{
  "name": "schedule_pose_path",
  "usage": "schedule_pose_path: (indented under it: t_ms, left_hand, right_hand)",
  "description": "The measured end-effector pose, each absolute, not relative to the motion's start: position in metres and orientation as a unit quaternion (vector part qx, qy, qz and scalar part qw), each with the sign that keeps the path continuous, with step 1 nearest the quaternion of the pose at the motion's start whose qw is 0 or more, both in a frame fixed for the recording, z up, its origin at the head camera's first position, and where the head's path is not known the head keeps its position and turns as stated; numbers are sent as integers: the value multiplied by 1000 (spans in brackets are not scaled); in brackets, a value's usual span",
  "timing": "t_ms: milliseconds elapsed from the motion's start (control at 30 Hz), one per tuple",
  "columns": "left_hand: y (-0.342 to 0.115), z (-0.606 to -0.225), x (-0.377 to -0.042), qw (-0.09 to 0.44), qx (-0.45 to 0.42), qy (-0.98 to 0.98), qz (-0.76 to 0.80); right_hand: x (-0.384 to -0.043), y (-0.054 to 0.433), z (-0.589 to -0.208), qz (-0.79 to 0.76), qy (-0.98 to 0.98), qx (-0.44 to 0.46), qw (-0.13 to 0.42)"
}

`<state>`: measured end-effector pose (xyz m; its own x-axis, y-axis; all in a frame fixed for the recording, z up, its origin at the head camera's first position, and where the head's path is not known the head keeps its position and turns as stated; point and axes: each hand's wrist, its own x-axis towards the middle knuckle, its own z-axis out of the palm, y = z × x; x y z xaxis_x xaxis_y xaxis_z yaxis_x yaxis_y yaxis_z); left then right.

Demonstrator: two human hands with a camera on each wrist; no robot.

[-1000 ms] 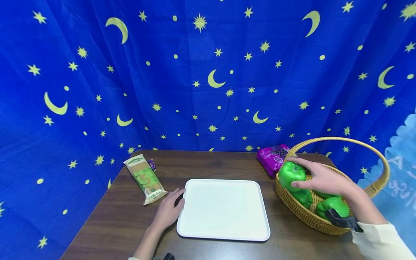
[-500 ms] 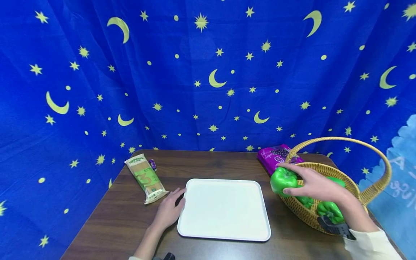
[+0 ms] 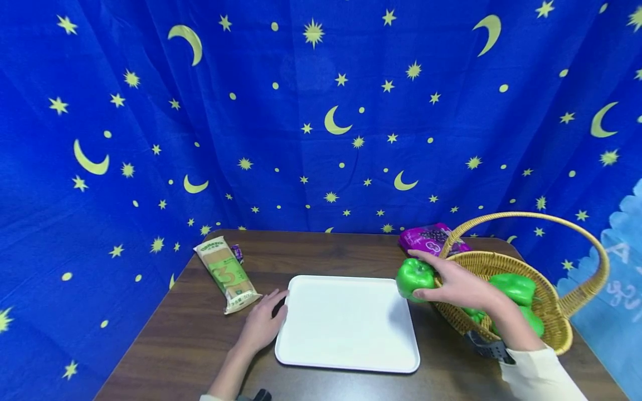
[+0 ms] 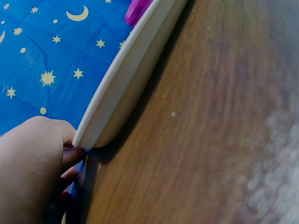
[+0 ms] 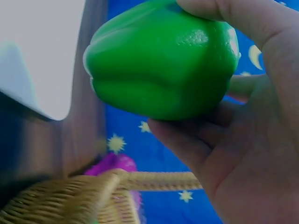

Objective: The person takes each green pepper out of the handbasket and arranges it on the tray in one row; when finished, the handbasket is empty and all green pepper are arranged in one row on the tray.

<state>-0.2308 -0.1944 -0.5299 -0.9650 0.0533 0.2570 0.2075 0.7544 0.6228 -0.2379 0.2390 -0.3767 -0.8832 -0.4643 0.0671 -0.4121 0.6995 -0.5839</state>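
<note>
My right hand (image 3: 458, 283) holds a glossy green bell pepper (image 3: 415, 279) above the right edge of a white tray (image 3: 346, 326), thumb on one side and fingers on the other. The right wrist view gives a close look at this pepper (image 5: 161, 65), clear of the basket. At the tray's left edge rests my left hand (image 3: 261, 326), its fingers fairly straight; in the left wrist view the hand (image 4: 35, 163) touches the tray's rim (image 4: 119, 79). More green bell peppers (image 3: 514, 287) lie in a wicker basket (image 3: 562, 334), partly hidden by my right arm.
The basket's tall handle (image 3: 521, 214) arches over the right side of the wooden table (image 3: 170, 340). Behind the basket lies a purple bag (image 3: 426, 238). A noodle packet (image 3: 228, 275) and a small purple wrapper (image 3: 238, 253) are at the left. A starry blue curtain (image 3: 281, 139) hangs behind.
My right hand has lifted the bell pepper out of the basket and carried it left to the tray's edge. More peppers in the basket now show. The left hand stays at the tray.
</note>
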Motion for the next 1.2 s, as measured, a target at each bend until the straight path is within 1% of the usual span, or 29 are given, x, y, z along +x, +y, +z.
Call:
schedule_pose_path:
  t_ms: [133,267,500,867,1200]
  left_hand:
    - [-195,-530,-231,115,-70,-928,-348]
    - [-195,-529,-232,119,-71,-927,-349]
    - [-194,-530,-232,120,-72,-929,-341]
    - [-194,-534,-225,121,-71,-928,-345]
    - [-195,-531,-229,128,-79,-925,-349]
  right_hand:
    - [-245,228,-386,-328,916,-227,49]
    - [-252,219,-396,-334,915,-221,40]
    - [-262,208,-417,-320,917,-235,29]
    - [-268,185,-450,-340,907,-246,22]
    - [-270,188,-464,-368,896,-249,1]
